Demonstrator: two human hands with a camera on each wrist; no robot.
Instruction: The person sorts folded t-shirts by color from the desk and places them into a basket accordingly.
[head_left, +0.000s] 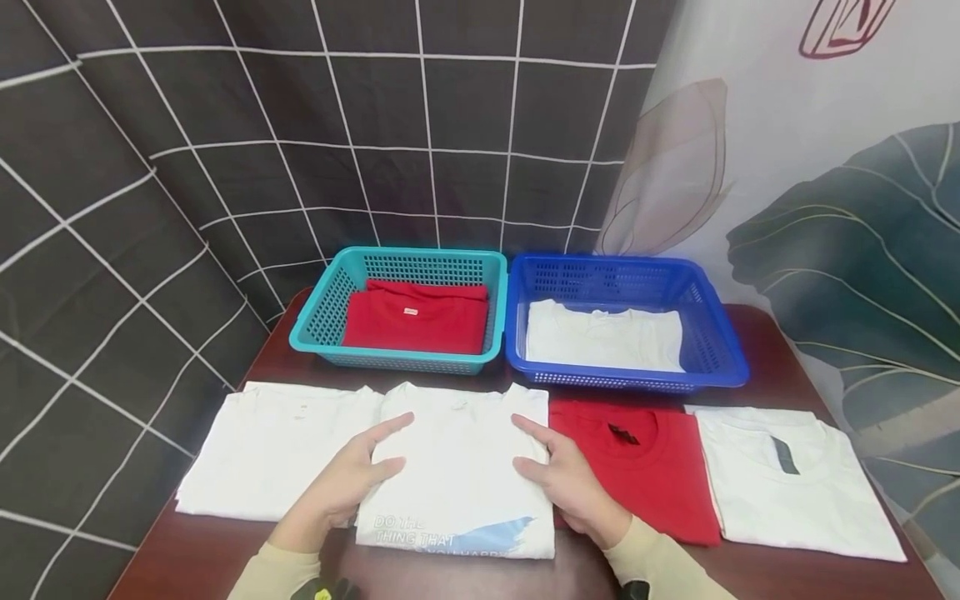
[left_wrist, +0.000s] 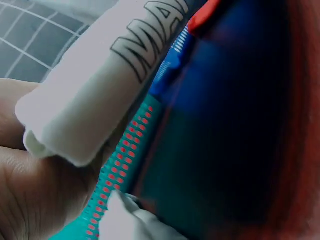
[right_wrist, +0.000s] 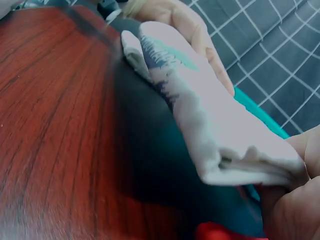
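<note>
A folded white T-shirt with grey lettering and a blue brush mark is held above the table between both hands. My left hand grips its left side, thumb on top and fingers partly hidden beneath. On the opposite side my right hand grips it the same way. Both wrist views show the shirt raised off the tabletop, its folded layers pinched at the edge. To the left lies a folded white shirt. A folded red T-shirt lies just right of the held one.
Behind stand a teal basket with folded red clothing and a blue basket with a folded white garment. Another folded white T-shirt lies at the right edge of the dark red table. A grid-patterned curtain hangs behind.
</note>
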